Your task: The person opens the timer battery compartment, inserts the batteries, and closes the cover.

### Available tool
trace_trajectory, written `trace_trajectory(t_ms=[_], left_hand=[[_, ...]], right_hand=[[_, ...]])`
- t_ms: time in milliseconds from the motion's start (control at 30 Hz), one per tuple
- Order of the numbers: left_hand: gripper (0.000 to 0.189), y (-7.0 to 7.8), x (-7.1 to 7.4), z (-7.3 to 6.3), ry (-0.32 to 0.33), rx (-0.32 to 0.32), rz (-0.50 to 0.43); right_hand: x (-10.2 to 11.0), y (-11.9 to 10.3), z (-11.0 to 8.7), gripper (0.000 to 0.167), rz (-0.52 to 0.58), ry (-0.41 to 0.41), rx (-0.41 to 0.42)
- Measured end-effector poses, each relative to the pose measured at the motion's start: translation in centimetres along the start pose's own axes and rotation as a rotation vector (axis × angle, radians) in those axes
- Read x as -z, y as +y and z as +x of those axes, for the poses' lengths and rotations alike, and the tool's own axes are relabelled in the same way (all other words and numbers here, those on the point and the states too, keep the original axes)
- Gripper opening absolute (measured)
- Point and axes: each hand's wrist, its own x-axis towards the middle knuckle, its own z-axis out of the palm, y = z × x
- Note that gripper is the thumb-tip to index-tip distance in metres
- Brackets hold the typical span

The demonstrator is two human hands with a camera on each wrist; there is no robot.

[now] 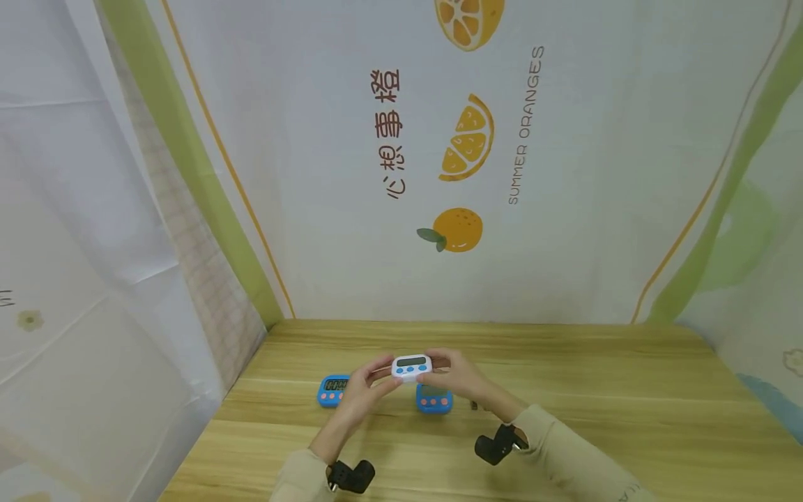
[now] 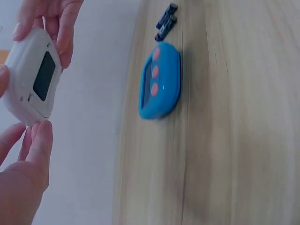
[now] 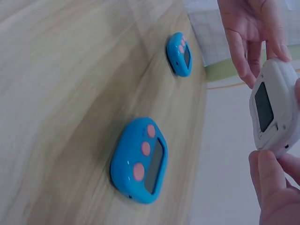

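Observation:
Both hands hold a white digital timer (image 1: 410,367) up over the table, its display and blue buttons facing the head camera. My left hand (image 1: 360,394) pinches one end between thumb and fingers, and my right hand (image 1: 456,375) pinches the other. In the left wrist view the back of the white timer (image 2: 35,77) shows a dark rectangular panel. A blue timer with pink buttons (image 1: 434,401) stands on the table just below the hands. Another blue timer (image 1: 330,390), with digits on its display, is partly hidden behind my left hand.
Two dark batteries (image 2: 166,22) lie side by side on the wooden table (image 1: 602,390), near the middle blue timer and under my right forearm in the head view. A white cloth (image 1: 314,174) printed with oranges hangs along the table's back edge.

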Motion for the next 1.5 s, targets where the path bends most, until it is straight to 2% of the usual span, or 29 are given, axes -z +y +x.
trace_trajectory(t_ms=[167, 400, 500, 633, 833, 1000, 1133, 1233, 1500], left_hand=[[0.052, 0.8, -1.4, 0.0, 0.0, -0.01, -0.01], [0.048, 1.5, -3.3, 0.3, -0.049, -0.039, -0.057], [0.046, 1.8, -3.9, 0.7, -0.057, -0.084, -0.052], [0.04, 2.0, -4.6, 1.3, -0.032, -0.135, -0.008], [0.031, 2.7, -5.4, 1.8, 0.032, -0.124, 0.019], [0.025, 4.8, -6.1, 0.9, 0.082, -0.098, 0.046], [0.024, 5.2, -6.2, 0.8, 0.11, -0.076, 0.032], [0.024, 4.9, -6.0, 1.0, 0.104, -0.072, 0.003], [0.023, 4.7, -5.8, 1.1, 0.103, -0.044, 0.01]], right_hand=[[1.7, -0.9, -1.2, 0.053, 0.009, 0.001, -0.011], [3.8, -1.0, -2.7, 0.052, -0.06, 0.042, -0.037], [4.6, -1.0, -3.0, 0.049, -0.079, 0.057, -0.033], [5.3, -1.4, -3.3, 0.042, -0.071, 0.073, -0.047], [5.6, -1.5, -3.3, 0.042, 0.044, 0.071, -0.059], [5.7, -1.6, -3.3, 0.043, 0.081, 0.07, -0.052], [5.8, -1.5, -3.3, 0.039, 0.054, 0.069, -0.034], [6.0, -1.3, -3.2, 0.034, 0.023, 0.062, -0.016], [5.9, -1.8, -2.8, 0.033, -0.047, 0.043, 0.08]])
